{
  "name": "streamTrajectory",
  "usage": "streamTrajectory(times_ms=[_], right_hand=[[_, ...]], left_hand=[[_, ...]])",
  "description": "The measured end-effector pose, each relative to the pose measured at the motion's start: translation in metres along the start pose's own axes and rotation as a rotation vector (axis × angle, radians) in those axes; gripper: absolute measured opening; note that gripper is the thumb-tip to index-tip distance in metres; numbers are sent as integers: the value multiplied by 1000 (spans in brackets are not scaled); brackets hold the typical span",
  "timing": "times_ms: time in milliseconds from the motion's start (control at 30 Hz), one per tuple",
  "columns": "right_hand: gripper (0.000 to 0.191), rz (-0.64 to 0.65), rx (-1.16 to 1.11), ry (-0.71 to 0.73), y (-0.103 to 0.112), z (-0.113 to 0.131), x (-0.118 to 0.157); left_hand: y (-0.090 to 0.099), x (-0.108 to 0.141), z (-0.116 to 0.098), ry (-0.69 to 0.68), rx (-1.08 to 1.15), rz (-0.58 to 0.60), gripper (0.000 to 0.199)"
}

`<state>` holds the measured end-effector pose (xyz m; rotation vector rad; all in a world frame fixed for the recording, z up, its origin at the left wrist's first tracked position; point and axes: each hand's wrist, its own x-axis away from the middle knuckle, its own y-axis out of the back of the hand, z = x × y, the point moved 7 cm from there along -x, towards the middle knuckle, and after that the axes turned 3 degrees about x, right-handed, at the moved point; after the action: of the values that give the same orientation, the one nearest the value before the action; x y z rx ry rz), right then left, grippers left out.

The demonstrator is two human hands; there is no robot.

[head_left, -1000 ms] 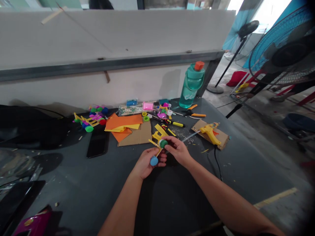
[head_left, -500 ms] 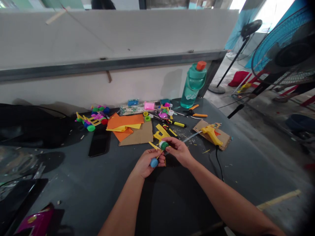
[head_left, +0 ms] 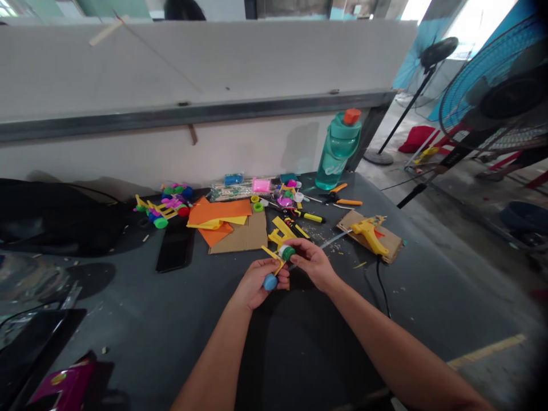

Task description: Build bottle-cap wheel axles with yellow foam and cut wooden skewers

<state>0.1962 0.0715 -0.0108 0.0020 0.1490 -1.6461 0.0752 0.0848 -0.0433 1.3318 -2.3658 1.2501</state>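
My left hand (head_left: 259, 282) grips a yellow plastic strip piece (head_left: 272, 253) with a blue bottle-cap wheel (head_left: 270, 281) at its lower end. My right hand (head_left: 312, 264) pinches a green bottle cap (head_left: 287, 253) between thumb and fingers, close to the top of that yellow piece. The two hands are almost touching above the dark table top (head_left: 128, 297). Part of the yellow piece is hidden by my fingers. Just beyond the hands lies another yellow plastic piece (head_left: 278, 234). A yellow hot glue gun (head_left: 368, 235) rests on a cardboard scrap (head_left: 363, 237) to the right.
Behind the hands lie orange paper (head_left: 209, 214), cardboard (head_left: 240, 234), a black phone (head_left: 175, 251), a wheeled yellow toy (head_left: 160, 211), a teal water bottle (head_left: 338, 151) and orange-handled cutters (head_left: 342, 200). A black cord (head_left: 381, 285) trails down from the glue gun. Standing fans (head_left: 488, 80) are at right.
The view has drifted slightly, so the table items sit a little further right. My hands have hardly moved, and the green cap has shifted slightly right.
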Motion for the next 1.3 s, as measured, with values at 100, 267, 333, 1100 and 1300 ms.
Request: streamTrajectory(times_ms=[100,267,333,1100,1300], right_hand=[[28,-17,-22,9,2,-1,0],[29,-60,-97,19,8,-4,-1],[29,-52,-89,16,8,-5,-1],[49,-54,76,56,1,-2,1],[47,-6,626,196,-23,4,14]], left_hand=[[0,0,0,1,2,-1,9],[-2,3,-2,-3,-57,68,16],[0,3,-3,-14,-80,63,14],[12,3,-30,-427,79,-104,19],[8,2,-30,-461,129,-116,24]])
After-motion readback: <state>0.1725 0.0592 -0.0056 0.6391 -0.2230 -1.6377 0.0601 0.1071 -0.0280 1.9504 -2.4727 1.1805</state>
